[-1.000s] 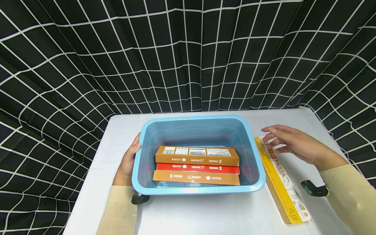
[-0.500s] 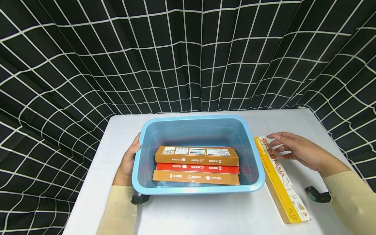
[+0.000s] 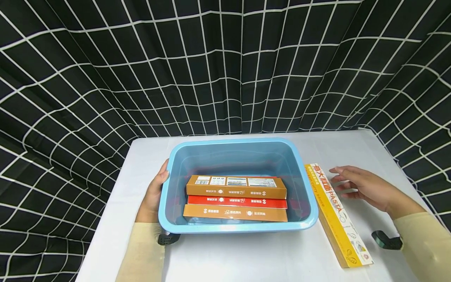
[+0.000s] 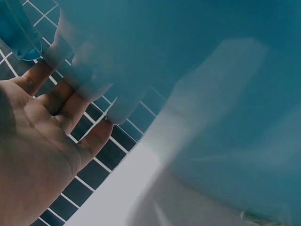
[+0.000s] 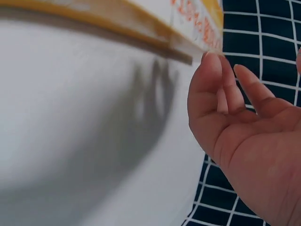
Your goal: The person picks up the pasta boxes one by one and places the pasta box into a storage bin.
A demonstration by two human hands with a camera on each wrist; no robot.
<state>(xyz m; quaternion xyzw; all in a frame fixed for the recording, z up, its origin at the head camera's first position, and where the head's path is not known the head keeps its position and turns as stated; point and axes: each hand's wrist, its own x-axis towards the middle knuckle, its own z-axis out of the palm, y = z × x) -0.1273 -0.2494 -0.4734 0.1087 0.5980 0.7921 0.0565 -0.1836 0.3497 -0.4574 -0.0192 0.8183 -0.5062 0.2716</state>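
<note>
In the head view, my left hand (image 3: 153, 194) lies against the outside of the left wall of a light blue plastic bin (image 3: 239, 226). From the left wrist view, the fingertips meet the bin wall (image 4: 225, 132), which mirrors them. Inside the bin lie a brown box (image 3: 236, 192), a red box (image 3: 237, 202) and an orange-brown box (image 3: 234, 213). To the right, a yellow and white pasta box (image 3: 334, 215) lies slantwise on the table. My right hand (image 3: 368, 192) hovers just right of its far end, fingers loosely bent with nothing between them.
A white cloth covers the table (image 3: 239, 258). Black curtain with a white grid (image 3: 225, 70) hangs behind it and along both sides. A dark wrist device (image 3: 386, 239) sits at the right cuff, another (image 3: 168, 239) at the left.
My right hand has drawn away to the right from the pasta box's far end, uncovering its printed characters. The left hand, bin and boxes have stayed put.
</note>
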